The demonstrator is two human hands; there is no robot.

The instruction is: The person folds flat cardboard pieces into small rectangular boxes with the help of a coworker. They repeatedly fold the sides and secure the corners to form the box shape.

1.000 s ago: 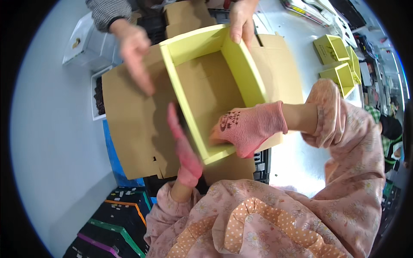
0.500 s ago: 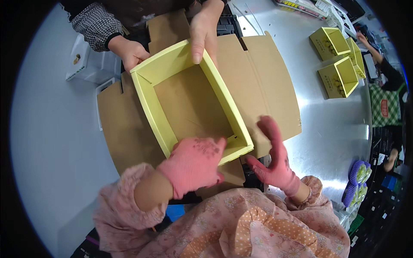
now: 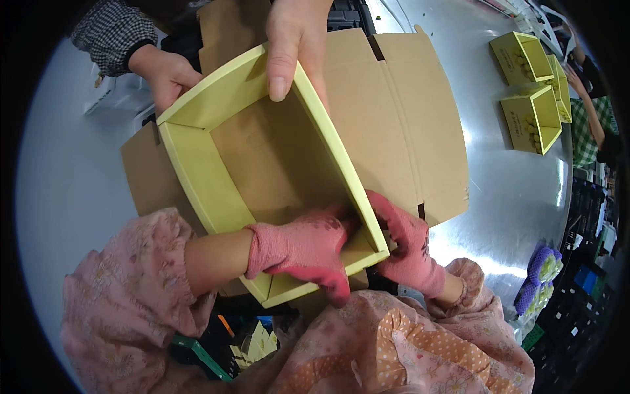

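Note:
A pale yellow open-topped cardboard box (image 3: 230, 190) is tilted in front of me. My left hand (image 3: 308, 246), in a pink glove, reaches into its near end. Its fingers stretch toward the inside of the right wall, fingertips in shadow, and the thumb stands apart over the near wall. Outside the near right corner, my right hand (image 3: 410, 253), gloved likewise, curls its fingers against the box; part of it is hidden behind the wall. Across from me another person's hand (image 3: 298, 49) grips the far right corner, thumb inside, and their other hand (image 3: 164, 75) holds the far left corner.
Flattened brown cardboard (image 3: 400, 118) lies beneath the box on a metal table (image 3: 485, 190). Several yellow boxes (image 3: 531, 121) stand at the far right. Green produce in purple netting (image 3: 538, 279) sits at the right edge. Yellow pieces (image 3: 256, 345) show below the table.
The box has come nearer and tilted more. My left hand has reached further inside it, and my right hand has moved from beside the box onto its right wall.

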